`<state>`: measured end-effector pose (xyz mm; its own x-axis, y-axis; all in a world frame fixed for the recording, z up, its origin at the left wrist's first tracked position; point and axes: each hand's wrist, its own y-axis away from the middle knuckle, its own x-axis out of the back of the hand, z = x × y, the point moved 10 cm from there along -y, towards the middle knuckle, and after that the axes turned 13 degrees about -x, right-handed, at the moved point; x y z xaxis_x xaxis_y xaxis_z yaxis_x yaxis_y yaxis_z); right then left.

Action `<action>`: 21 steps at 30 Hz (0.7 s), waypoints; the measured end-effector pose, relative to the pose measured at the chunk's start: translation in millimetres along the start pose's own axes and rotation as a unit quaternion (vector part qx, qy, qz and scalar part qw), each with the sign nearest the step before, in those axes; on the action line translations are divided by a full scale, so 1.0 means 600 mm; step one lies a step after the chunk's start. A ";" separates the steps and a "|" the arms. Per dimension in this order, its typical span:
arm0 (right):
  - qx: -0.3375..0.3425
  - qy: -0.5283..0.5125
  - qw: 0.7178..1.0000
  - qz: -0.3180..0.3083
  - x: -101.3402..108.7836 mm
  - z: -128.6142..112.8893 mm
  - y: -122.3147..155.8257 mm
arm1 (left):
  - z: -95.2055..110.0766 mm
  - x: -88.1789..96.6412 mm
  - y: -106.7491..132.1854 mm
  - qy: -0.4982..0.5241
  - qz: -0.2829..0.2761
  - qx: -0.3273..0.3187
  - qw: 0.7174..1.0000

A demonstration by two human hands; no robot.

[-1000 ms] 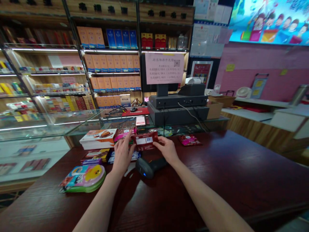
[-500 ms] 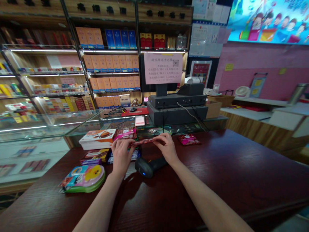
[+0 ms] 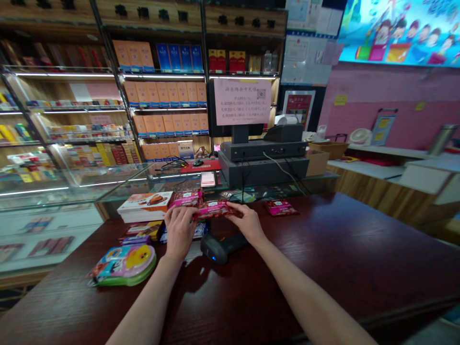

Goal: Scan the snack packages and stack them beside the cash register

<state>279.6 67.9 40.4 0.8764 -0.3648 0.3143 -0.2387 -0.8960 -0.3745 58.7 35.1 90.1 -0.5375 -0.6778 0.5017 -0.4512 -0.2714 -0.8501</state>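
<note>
Between my two hands is a pink and brown snack packet [image 3: 213,209], its printed face tilted toward me. My left hand [image 3: 180,229] pinches its left end, and my right hand [image 3: 247,221] pinches its right end. A similar pink packet [image 3: 187,197] lies just behind my left hand, and another pink packet [image 3: 280,207] rests on the counter to the right. Below the held packet lies a black barcode scanner [image 3: 215,249] with a blue light. A blue packet [image 3: 201,230] is partly hidden by my left hand.
On the left of the dark wooden counter [image 3: 323,268] are a white and orange box [image 3: 145,207], a yellow-brown packet [image 3: 142,231], a purple packet [image 3: 136,240] and a colourful duck-decorated pack [image 3: 124,264]. A cash register [image 3: 264,165] with cables stands at the back.
The packet in my hands has turned from nearly edge-on to showing its printed pink face. Both hands keep their hold in almost the same place.
</note>
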 end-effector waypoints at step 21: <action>0.008 -0.009 1.000 -0.001 0.000 -0.010 0.006 | -0.033 -0.028 0.012 0.057 -0.058 0.083 0.993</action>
<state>276.2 63.2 44.6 0.8844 -0.3577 0.2997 -0.2299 -0.8929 -0.3871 50.4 57.9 78.8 -0.5704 -0.5556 0.6050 -0.3969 -0.4583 -0.7952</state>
